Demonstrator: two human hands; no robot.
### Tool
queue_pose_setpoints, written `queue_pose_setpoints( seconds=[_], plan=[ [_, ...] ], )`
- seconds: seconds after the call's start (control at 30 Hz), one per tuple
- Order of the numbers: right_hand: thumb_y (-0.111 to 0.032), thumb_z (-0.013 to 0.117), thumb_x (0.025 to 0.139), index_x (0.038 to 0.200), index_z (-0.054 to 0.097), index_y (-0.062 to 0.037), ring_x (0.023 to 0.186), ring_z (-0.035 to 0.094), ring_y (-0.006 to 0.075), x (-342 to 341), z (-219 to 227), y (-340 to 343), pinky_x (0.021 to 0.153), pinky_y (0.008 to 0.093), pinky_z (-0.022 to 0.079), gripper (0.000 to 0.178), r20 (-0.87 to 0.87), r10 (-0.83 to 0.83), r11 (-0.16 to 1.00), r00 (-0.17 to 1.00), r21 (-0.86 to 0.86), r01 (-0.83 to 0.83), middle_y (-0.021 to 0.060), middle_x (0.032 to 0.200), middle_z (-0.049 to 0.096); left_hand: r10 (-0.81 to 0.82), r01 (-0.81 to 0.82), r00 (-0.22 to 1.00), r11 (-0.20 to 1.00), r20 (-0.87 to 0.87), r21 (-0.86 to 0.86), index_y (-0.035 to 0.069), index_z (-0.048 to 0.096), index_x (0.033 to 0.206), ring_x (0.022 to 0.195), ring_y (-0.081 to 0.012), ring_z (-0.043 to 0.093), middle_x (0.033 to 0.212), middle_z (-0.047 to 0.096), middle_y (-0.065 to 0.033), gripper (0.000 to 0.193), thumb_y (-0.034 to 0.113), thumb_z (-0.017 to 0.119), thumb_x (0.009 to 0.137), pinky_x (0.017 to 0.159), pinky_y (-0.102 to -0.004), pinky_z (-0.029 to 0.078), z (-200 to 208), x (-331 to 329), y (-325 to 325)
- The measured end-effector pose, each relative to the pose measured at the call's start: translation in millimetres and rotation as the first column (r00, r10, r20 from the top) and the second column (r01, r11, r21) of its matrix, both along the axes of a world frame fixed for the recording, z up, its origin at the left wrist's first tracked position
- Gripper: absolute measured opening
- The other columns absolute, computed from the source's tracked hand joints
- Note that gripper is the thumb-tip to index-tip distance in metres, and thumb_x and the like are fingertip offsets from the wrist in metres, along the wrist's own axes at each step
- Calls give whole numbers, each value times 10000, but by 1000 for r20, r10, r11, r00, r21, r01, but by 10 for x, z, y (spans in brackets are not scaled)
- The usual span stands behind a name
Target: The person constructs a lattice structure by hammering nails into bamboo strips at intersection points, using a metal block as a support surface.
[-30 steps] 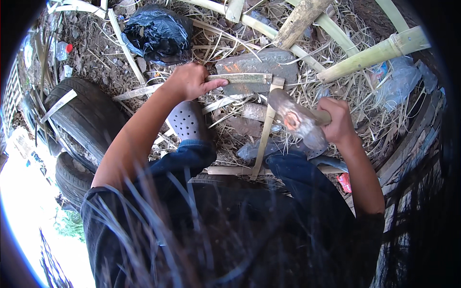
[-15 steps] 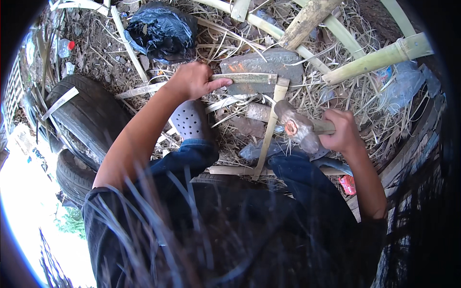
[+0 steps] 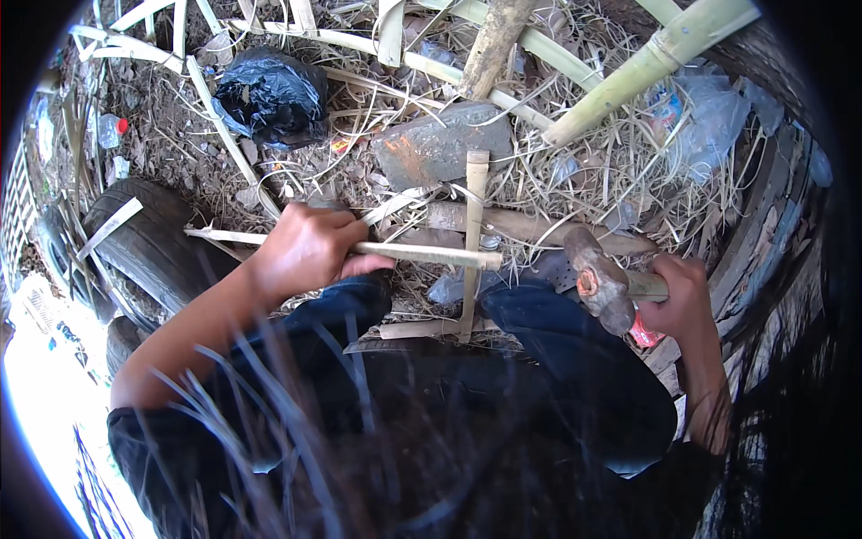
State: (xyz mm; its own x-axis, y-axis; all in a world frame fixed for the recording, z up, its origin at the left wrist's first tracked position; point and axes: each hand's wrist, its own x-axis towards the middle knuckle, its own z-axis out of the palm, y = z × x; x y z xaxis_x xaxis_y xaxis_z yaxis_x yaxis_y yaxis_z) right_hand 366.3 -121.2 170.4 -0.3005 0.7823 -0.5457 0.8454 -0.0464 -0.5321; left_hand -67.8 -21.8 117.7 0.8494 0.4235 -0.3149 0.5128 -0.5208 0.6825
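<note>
My left hand (image 3: 314,247) is closed around a split bamboo strip (image 3: 440,256), which lies nearly level and sticks out past both sides of the fist. The strip's right end crosses over an upright bamboo slat (image 3: 476,193); whether they touch I cannot tell. On the right, my right hand (image 3: 680,292) grips the short handle of a hammer (image 3: 603,280) with a worn, rounded head, held above my right knee. A flat grey stone (image 3: 444,144) with an orange stain lies on the ground beyond the strip.
Old tyres (image 3: 157,242) lie at left. A black plastic bag (image 3: 274,97) sits behind the left hand. A thick bamboo pole (image 3: 651,72) and a wooden stick (image 3: 496,45) slant in from the far side. Shavings and clear plastic (image 3: 709,121) litter the ground.
My left hand has drawn the bamboo strip off the stone, nearer to me and leftward. The hammer in my right hand has moved right and nearer. The view has also shifted.
</note>
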Motion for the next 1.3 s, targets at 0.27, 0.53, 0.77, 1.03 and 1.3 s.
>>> queue_pose_setpoints(
  seconds=[0.27,0.53,0.77,1.03,1.3],
  plan=[
    [-103,715,607,657,485,-79,497,549,302,-90,927,-430,489,392,413,236,228,-43,984,973,177,2,77,590,516,-149,149,988,989,35,-7,79,515,669,458,-170,551,559,443,-23,386,369,704,838,420,-306,453,922,195,-261],
    [-93,713,626,633,489,-93,511,513,284,-273,1723,-875,541,386,365,225,326,-114,961,938,277,21,71,595,494,-172,172,985,972,-15,160,90,511,716,533,-139,527,629,420,-5,287,319,674,774,456,-281,422,2159,7,-781],
    [-84,696,635,640,461,-58,474,459,273,-321,1968,-1172,504,368,315,237,312,-200,933,929,350,84,69,574,428,-181,151,976,963,124,222,-2,566,820,515,-169,508,654,477,-43,311,124,641,545,444,-319,407,2163,101,-932],
    [-94,719,647,630,496,-65,444,479,263,-292,2138,-1447,449,365,346,225,379,-302,900,875,416,130,75,559,460,-288,229,935,937,208,265,20,575,742,486,-111,482,604,483,-23,123,93,656,685,409,-234,360,2276,139,-1035],
    [-69,727,657,630,505,-52,440,493,255,-276,1809,-1444,433,345,354,225,269,-339,888,902,407,212,81,543,466,-106,83,989,976,106,201,70,501,668,477,-183,524,576,456,-33,386,363,724,783,407,-329,414,2103,195,-929]
  ],
)
